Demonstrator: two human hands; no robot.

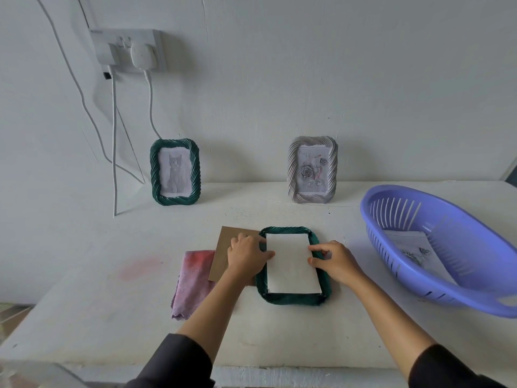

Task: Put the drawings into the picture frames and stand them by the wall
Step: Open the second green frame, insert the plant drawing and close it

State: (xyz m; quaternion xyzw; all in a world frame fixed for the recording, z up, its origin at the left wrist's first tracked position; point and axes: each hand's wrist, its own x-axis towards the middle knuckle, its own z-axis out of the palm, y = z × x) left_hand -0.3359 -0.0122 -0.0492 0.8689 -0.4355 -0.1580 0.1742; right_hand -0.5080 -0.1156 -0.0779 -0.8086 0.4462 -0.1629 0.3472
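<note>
A dark green picture frame (321, 296) lies face down on the white table, with a white sheet of paper (291, 264) lying blank side up in its back opening. My left hand (247, 254) rests on the frame's left edge, its fingertips touching the paper. My right hand (335, 260) presses the paper's right edge with curled fingertips. A brown backing board (221, 252) lies to the left, partly under my left hand. Two filled frames stand against the wall: a green frame with a cat drawing (175, 172) and a grey frame with a rose drawing (312, 170).
A blue plastic basket (447, 247) at the right holds another drawing (414, 249). A pink cloth (193, 281) lies left of the backing board. White cables (114, 152) hang from a wall socket (128, 50) down to the table's left part.
</note>
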